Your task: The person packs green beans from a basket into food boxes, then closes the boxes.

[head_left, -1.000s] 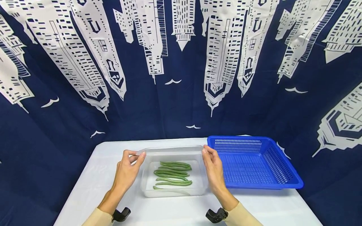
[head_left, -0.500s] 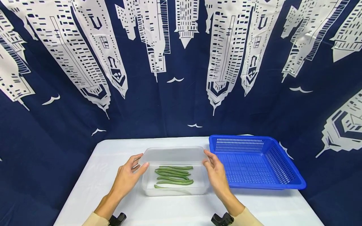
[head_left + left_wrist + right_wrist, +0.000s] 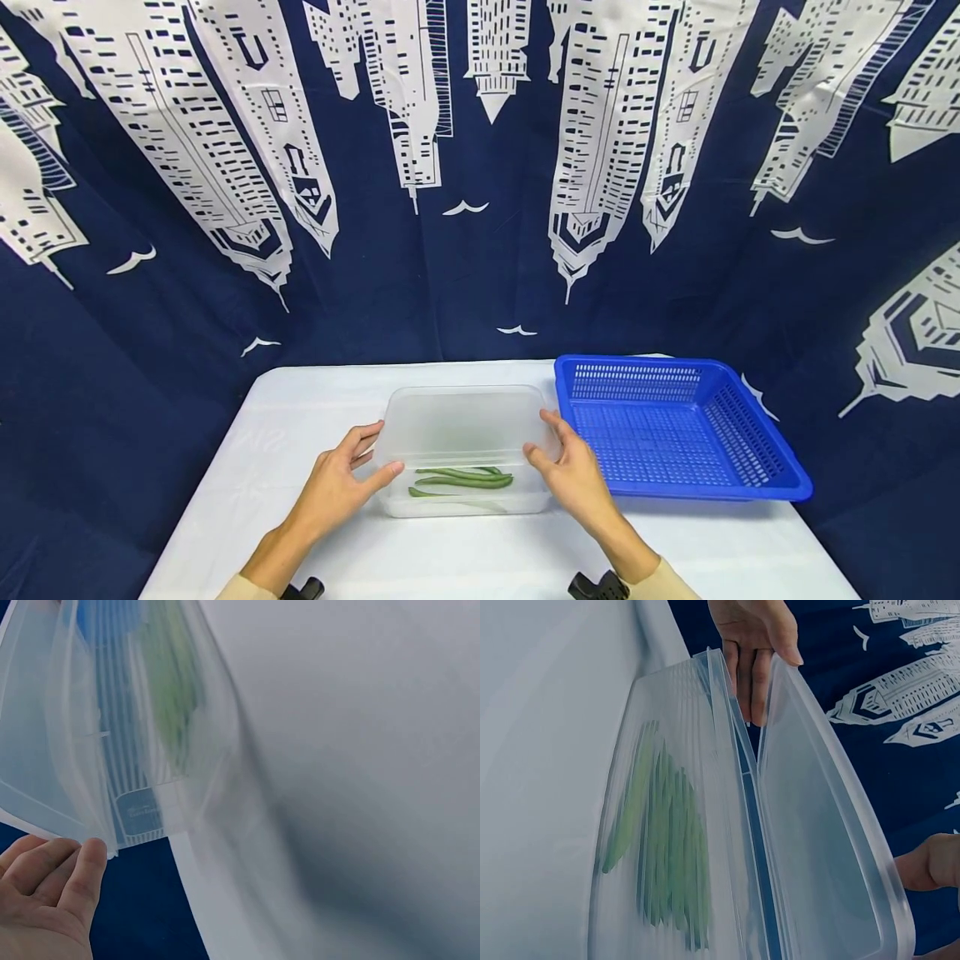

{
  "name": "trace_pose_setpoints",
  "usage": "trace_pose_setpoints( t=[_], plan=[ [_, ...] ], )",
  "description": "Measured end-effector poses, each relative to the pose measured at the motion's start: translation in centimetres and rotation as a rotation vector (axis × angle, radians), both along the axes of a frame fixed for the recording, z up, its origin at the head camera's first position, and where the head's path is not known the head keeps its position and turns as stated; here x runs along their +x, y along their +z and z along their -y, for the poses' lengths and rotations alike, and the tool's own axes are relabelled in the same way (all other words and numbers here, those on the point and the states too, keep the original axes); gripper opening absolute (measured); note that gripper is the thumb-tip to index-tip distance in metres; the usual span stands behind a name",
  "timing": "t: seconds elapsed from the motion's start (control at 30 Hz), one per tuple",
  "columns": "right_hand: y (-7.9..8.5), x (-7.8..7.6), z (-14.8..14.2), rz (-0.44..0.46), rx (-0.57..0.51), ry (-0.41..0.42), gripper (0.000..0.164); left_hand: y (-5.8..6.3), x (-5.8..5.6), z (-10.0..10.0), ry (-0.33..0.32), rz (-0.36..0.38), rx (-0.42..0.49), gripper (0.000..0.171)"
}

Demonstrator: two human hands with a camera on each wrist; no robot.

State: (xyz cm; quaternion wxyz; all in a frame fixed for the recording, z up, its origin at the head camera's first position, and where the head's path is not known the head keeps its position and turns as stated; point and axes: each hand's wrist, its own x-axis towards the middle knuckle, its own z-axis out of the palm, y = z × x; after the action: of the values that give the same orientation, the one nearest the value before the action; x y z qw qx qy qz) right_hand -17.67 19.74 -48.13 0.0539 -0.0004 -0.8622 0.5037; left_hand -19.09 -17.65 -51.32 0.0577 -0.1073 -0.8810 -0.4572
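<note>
A clear rectangular lid [image 3: 461, 421] tilts over a translucent food container [image 3: 465, 507], its near edge lower than its far one in the head view. My left hand [image 3: 333, 479] pinches the lid's left edge between thumb and fingers. At the opposite end, my right hand [image 3: 573, 471] grips the right edge the same way. Several green beans [image 3: 465, 481] lie in the container; the lid hides those farther back. From the right wrist, the lid [image 3: 817, 802] stands apart from the container's rim, with the beans [image 3: 675, 840] showing blurred through the ribbed wall.
Right of the container stands a blue perforated basket [image 3: 652, 442], close beside my right hand. Everything rests on a white table [image 3: 285, 417]. Behind it hangs a dark blue curtain [image 3: 375, 317] printed with white buildings.
Both hands have brought the lid toward me, tipping it from nearly edge-on at the far side to a slant that covers the back beans. Container and basket have stayed put.
</note>
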Motion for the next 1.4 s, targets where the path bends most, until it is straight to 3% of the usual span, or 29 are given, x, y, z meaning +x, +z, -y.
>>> trace_pose_setpoints(
  t=[0.27, 0.5, 0.83, 1.23, 1.4],
  plan=[
    [-0.2, 0.5, -0.3, 0.053, 0.105, 0.060, 0.083, -0.6, 0.5, 0.0, -0.019, -0.009, 0.015, 0.080],
    [0.4, 0.9, -0.3, 0.028, 0.205, 0.126, 0.086, -1.1, 0.9, 0.1, -0.037, -0.044, 0.011, 0.081],
    [1.0, 1.5, -0.6, 0.032, 0.313, 0.188, 0.095, -1.2, 1.4, 0.5, -0.014, -0.019, -0.048, 0.090],
    [0.4, 1.8, -0.3, 0.034, 0.330, 0.200, 0.102, -1.3, 1.6, 0.6, -0.018, -0.033, -0.053, 0.090],
    [-0.1, 2.0, -0.1, 0.024, 0.346, 0.201, 0.101, -1.3, 2.0, 0.3, -0.034, 0.007, -0.031, 0.093]
  ],
)
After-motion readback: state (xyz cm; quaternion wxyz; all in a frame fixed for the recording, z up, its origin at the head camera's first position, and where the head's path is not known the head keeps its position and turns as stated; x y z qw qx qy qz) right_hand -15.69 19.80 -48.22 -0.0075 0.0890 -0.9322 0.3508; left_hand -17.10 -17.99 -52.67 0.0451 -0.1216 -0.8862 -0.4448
